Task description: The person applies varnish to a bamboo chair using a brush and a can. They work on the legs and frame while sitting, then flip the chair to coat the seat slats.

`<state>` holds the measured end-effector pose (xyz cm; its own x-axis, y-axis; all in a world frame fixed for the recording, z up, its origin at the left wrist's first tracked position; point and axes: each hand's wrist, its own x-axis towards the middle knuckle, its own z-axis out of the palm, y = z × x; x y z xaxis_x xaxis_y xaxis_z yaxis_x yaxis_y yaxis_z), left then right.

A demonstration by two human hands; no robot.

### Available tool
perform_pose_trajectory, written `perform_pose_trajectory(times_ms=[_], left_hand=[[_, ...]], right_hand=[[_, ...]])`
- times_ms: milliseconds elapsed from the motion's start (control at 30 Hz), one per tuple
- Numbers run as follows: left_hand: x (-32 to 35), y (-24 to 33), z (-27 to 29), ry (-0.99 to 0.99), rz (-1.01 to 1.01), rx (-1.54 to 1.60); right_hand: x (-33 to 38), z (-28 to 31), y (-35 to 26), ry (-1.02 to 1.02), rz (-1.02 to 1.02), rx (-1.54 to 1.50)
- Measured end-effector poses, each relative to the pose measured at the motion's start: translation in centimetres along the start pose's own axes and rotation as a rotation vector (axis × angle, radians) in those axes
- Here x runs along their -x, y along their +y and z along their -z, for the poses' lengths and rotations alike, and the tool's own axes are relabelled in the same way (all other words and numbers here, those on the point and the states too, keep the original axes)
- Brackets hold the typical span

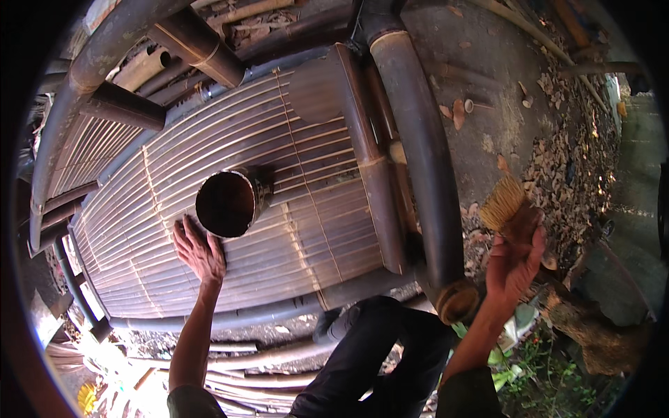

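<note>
- Left hand [200, 252] — fingers spread, flat on the slat seat [306, 230], just below the cup [230, 202].
- Right hand [514, 263] at 3 o'clock — fist closed round the brush [507, 207], bristles up.
- Cup sits mid-seat, tilted, mouth toward camera.
- Chips [571, 167] on the ground, 2 o'clock.

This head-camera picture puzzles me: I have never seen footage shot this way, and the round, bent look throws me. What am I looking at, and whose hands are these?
The camera sits on a person's head and looks down, so the two forearms that rise from the lower edge are the wearer's own. Its wide lens bends straight lines near the rim, and that gives the round look.

Below lies a piece of bamboo furniture: a slatted bamboo seat inside a frame of thick dark poles. A dark, open-topped cup stands on the slats.

The left hand rests flat on the slats, right beside the cup. The right hand is raised off to the side and grips a brush with pale bristles. Dry leaves and chips cover the ground beyond.
</note>
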<state>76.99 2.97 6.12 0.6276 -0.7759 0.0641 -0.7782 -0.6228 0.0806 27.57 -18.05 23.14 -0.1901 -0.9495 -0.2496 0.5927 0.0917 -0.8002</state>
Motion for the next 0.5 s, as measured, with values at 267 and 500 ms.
perform_pose_trajectory(times_ms=[267,500], left_hand=[[0.2,-2.7,-1.5,0.095,-0.032,-0.026],[-1.3,-3.1,-1.7,0.148,-0.134,0.106]], right_hand=[[-2.2,3.0,0.9,0.079,0.366,0.294],[-3.4,4.9,1.1,-0.158,0.496,0.367]])
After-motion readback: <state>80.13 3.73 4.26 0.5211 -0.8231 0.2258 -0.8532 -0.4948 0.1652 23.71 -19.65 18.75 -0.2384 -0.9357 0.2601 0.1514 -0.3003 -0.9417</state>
